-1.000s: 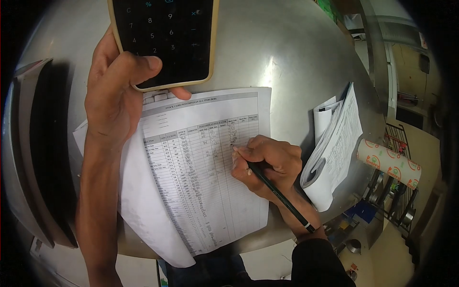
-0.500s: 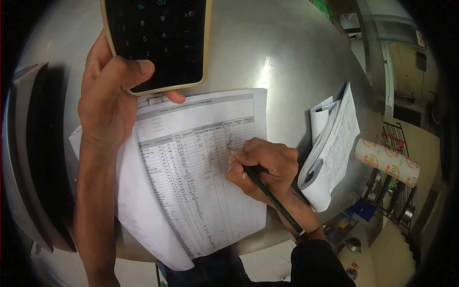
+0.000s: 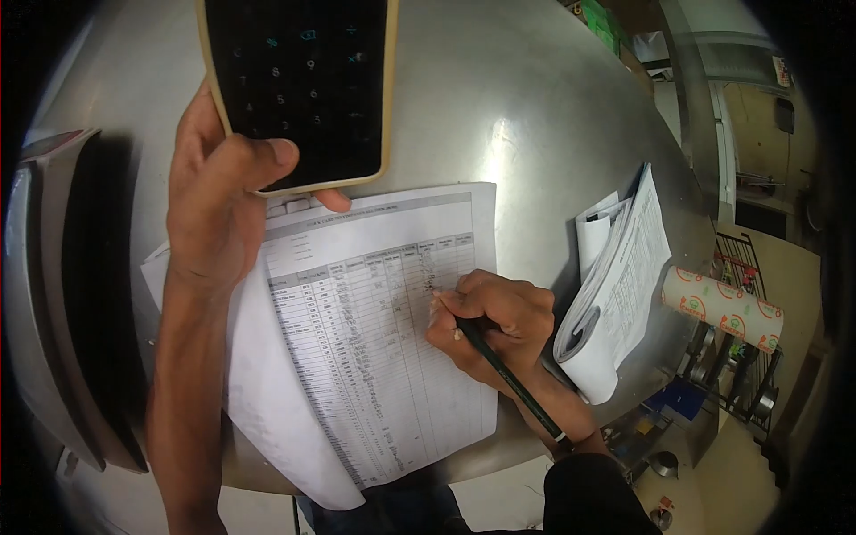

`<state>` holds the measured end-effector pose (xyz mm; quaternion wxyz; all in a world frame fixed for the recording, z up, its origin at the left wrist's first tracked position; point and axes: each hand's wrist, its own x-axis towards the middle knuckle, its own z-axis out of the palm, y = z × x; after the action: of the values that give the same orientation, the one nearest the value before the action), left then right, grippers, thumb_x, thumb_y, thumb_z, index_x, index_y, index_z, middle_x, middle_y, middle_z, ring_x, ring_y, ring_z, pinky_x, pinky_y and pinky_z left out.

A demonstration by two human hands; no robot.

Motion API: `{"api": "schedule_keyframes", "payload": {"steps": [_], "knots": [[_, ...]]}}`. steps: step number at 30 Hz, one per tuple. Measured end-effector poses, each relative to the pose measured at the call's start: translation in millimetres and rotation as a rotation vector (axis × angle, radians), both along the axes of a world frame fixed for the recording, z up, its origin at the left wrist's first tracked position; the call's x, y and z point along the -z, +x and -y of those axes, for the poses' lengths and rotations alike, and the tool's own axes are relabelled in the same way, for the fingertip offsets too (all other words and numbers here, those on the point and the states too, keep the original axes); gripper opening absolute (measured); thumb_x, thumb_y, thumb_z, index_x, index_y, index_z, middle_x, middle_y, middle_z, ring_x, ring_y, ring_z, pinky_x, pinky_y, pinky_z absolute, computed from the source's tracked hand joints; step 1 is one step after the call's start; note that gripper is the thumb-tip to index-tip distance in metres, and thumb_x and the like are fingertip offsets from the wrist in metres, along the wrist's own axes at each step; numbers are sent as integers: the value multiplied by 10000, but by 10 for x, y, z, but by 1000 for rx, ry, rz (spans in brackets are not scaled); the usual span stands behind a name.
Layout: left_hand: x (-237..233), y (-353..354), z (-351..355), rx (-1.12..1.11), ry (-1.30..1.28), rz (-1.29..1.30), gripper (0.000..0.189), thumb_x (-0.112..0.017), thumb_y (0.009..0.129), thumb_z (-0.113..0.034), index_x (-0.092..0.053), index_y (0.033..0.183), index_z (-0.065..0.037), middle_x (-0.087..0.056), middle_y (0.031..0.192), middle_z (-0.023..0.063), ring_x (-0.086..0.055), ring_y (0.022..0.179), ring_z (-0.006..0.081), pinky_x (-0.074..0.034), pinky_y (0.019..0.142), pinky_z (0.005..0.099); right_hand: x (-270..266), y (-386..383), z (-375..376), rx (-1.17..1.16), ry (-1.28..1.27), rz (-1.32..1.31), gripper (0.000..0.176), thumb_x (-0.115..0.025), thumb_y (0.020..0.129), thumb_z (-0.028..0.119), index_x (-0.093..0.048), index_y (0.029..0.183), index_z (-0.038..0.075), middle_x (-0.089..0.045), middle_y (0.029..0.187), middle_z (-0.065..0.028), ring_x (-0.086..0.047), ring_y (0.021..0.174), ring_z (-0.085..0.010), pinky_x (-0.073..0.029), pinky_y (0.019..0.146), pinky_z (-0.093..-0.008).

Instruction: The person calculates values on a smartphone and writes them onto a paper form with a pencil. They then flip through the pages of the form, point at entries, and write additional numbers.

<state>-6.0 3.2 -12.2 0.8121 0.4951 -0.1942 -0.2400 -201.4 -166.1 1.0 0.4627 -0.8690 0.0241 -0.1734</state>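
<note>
My left hand (image 3: 214,187) is closed around a smartphone (image 3: 308,98) in a pale yellow case, its thumb lying on the lower left of the screen. A calculator keypad glows on the dark screen. Between the fingers of my right hand (image 3: 499,321) is a dark green pencil (image 3: 513,379), slanting down to the right. Its tip is hidden behind the fingers, at a right-hand column of the stock card sheet (image 3: 374,357). That printed table carries handwritten figures in several columns. The sheet's left part curls over, showing white paper.
A folded stack of papers (image 3: 615,294) lies right of my right hand on the steel table (image 3: 481,98). Beyond the edge are a white roll with red and green print (image 3: 722,308) and a wire rack (image 3: 758,366). Dark curved objects (image 3: 98,303) stand at the left.
The view has shifted slightly, so the phone, sheet and both hands appear a little lower. Both hands keep their grips, and the right hand remains over the right-hand columns.
</note>
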Motion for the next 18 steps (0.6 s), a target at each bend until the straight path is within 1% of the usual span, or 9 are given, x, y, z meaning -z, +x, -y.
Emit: {"api": "schedule_keyframes", "payload": {"steps": [3, 6, 10, 13, 16, 17, 18], "knots": [[4, -2, 37, 9, -76, -35, 502, -591, 745, -43, -531, 1235, 50, -726, 989, 178, -761, 733, 274, -671, 587, 380, -16, 34, -18, -4, 0, 22, 302, -765, 753, -75, -493, 688, 39, -500, 533, -46, -469, 419, -88, -347, 393, -247], [-70, 0, 37, 3, 53, -4, 588, -579, 735, -104, -449, 1270, 104, -686, 1067, 304, -755, 725, 364, -673, 643, 435, -43, 20, -30, 0, 3, 13, 294, -761, 747, -89, -499, 696, 34, -489, 536, -51, -471, 421, -92, -348, 396, -247], [-102, -12, 45, -7, 50, -23, 594, -588, 718, -95, -451, 1262, 97, -697, 1052, 292, -756, 721, 367, -674, 652, 441, -30, 10, -10, -8, 10, 9, 289, -760, 746, -95, -502, 703, 28, -485, 538, -61, -482, 425, -99, -348, 399, -246], [-72, -38, 74, -31, -60, -61, 542, -570, 730, -9, -500, 1262, 61, -723, 1005, 182, -761, 758, 262, -674, 581, 374, -29, 13, -8, -10, 7, 10, 290, -757, 749, -90, -496, 698, 26, -482, 538, -64, -486, 425, -102, -352, 398, -248], [-8, -21, 61, -15, -86, -44, 529, -587, 734, -17, -513, 1252, 61, -725, 1002, 182, -759, 731, 254, -675, 601, 370, -25, 29, 4, -4, -27, 28, 289, -749, 755, -84, -489, 688, 24, -475, 536, -63, -481, 422, -102, -361, 395, -255], [31, -9, 21, -4, -35, -21, 503, -592, 750, -27, -526, 1241, 59, -728, 998, 185, -755, 698, 254, -673, 620, 362, -24, 14, -2, 2, -39, 20, 289, -746, 757, -82, -487, 684, 24, -473, 536, -62, -479, 421, -101, -364, 393, -257], [20, -3, 15, 6, -28, 8, 473, -608, 778, -77, -540, 1228, 53, -730, 998, 185, -754, 680, 262, -671, 631, 352, -10, 17, -11, 9, -22, 32, 299, -736, 757, -82, -472, 669, 26, -479, 539, -57, -472, 414, -99, -368, 387, -262]]}}
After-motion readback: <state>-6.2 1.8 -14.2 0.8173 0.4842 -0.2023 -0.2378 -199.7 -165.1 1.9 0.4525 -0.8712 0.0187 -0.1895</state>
